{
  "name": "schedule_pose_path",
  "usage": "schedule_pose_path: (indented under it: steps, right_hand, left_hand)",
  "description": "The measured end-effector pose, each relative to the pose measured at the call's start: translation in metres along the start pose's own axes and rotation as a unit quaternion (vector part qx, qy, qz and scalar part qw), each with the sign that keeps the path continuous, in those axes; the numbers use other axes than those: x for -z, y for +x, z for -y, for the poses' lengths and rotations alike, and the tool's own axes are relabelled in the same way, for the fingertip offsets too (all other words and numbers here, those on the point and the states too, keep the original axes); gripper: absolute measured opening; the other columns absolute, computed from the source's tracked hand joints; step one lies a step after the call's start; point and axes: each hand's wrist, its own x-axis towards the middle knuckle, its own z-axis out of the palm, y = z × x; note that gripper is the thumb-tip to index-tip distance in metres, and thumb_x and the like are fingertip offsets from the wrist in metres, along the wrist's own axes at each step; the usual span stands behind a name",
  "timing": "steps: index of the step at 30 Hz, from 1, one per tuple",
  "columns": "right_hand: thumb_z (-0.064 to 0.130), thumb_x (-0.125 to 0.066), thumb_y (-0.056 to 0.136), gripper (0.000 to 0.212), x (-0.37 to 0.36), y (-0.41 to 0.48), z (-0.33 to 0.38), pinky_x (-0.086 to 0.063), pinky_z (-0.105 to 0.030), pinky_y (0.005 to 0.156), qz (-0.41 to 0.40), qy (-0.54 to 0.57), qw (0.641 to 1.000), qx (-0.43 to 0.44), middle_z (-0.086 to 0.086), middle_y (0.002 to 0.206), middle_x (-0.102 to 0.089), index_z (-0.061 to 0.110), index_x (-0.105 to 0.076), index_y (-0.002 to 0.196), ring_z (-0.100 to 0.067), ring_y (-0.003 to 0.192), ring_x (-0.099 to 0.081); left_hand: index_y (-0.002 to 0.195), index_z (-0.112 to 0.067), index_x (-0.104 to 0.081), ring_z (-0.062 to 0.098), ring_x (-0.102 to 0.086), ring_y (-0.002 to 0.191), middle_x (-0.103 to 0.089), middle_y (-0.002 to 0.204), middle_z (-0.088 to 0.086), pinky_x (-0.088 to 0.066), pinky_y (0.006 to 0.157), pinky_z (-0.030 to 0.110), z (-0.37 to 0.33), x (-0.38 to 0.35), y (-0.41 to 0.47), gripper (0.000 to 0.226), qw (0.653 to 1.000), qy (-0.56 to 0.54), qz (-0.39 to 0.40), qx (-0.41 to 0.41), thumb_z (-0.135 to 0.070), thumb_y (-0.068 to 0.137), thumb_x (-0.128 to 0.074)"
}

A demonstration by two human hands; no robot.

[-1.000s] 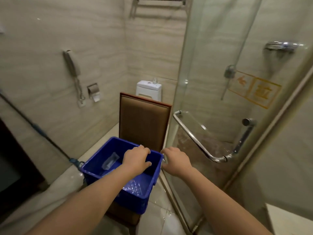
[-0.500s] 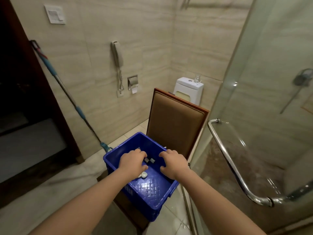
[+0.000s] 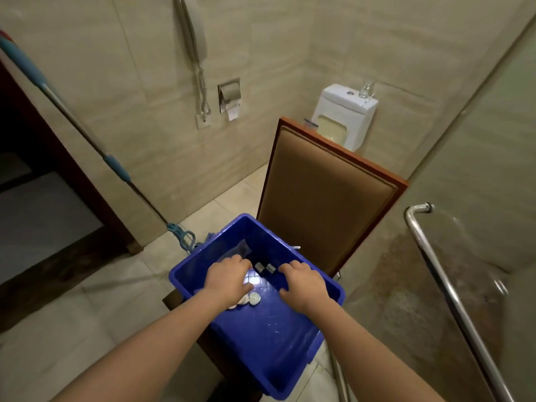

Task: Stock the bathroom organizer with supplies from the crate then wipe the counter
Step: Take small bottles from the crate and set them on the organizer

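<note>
A blue plastic crate sits on the seat of a brown padded chair. Both my hands are down inside it. My left hand is palm down with bent fingers over small white round items; what lies under the palm is hidden. My right hand has its fingers spread, tips just right of two small dark-capped items, and holds nothing I can see. A clear plastic packet lies at the crate's far left wall.
A mop leans on the left wall, its head by the crate's corner. A wall phone, a paper holder and a toilet are beyond the chair. The glass shower door with its steel handle stands on the right.
My hands went from the crate's far rim down into the crate over the small items. The view swung left and down. Since half a second ago the hands have barely shifted.
</note>
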Motion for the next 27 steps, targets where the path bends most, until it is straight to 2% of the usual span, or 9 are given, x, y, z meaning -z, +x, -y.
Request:
schedule_pose_path:
  steps: [7, 13, 17, 21, 27]
  right_hand:
    - [0.027, -0.052, 0.093, 0.052, -0.041, 0.09, -0.012, -0.047, -0.04, 0.09, 0.088, 0.016, 0.995, -0.044, -0.006, 0.136, -0.045, 0.019, -0.038, 0.143, -0.028, 0.12, -0.046]
    - [0.027, -0.053, 0.092, 0.06, -0.094, 0.146, -0.027, -0.044, -0.039, 0.094, 0.131, 0.044, 0.987, -0.077, -0.005, 0.143, -0.04, 0.02, -0.032, 0.147, -0.027, 0.125, -0.043]
    - [0.027, -0.055, 0.091, 0.063, -0.127, 0.18, -0.038, -0.043, -0.041, 0.096, 0.148, 0.052, 0.983, -0.092, -0.005, 0.146, -0.037, 0.021, -0.03, 0.149, -0.029, 0.128, -0.04]
    - [0.027, -0.056, 0.091, 0.065, -0.155, 0.211, -0.048, -0.042, -0.043, 0.097, 0.157, 0.064, 0.98, -0.103, -0.007, 0.147, -0.036, 0.021, -0.028, 0.149, -0.031, 0.128, -0.041]
    - [0.015, -0.053, 0.091, 0.067, -0.19, 0.246, -0.055, -0.04, -0.044, 0.102, 0.141, 0.115, 0.976, -0.121, -0.002, 0.152, -0.033, 0.026, -0.025, 0.151, -0.029, 0.134, -0.035]
  left_hand:
    - [0.132, -0.029, -0.049, 0.017, -0.053, 0.117, -0.05, 0.135, -0.005, -0.049, 0.084, 0.036, 0.045, -0.043, 0.091, 0.047, 0.995, -0.022, 0.093, 0.011, -0.045, 0.089, -0.06]
    - [0.137, -0.029, -0.044, 0.019, -0.052, 0.119, -0.046, 0.139, -0.004, -0.048, 0.084, 0.036, 0.068, -0.1, 0.155, 0.051, 0.987, -0.025, 0.156, 0.018, -0.046, 0.091, -0.058]
    - [0.14, -0.027, -0.041, 0.021, -0.051, 0.122, -0.048, 0.138, 0.0, -0.047, 0.089, 0.038, 0.076, -0.139, 0.189, 0.055, 0.983, -0.039, 0.178, 0.014, -0.045, 0.092, -0.057]
    - [0.142, -0.026, -0.037, 0.024, -0.052, 0.12, -0.05, 0.135, 0.003, -0.046, 0.087, 0.037, 0.083, -0.175, 0.212, 0.058, 0.979, -0.056, 0.195, 0.013, -0.042, 0.091, -0.059]
    - [0.147, -0.027, -0.026, 0.027, -0.056, 0.116, -0.055, 0.13, 0.005, -0.051, 0.088, 0.044, 0.089, -0.211, 0.234, 0.065, 0.971, -0.086, 0.222, 0.02, -0.036, 0.091, -0.06]
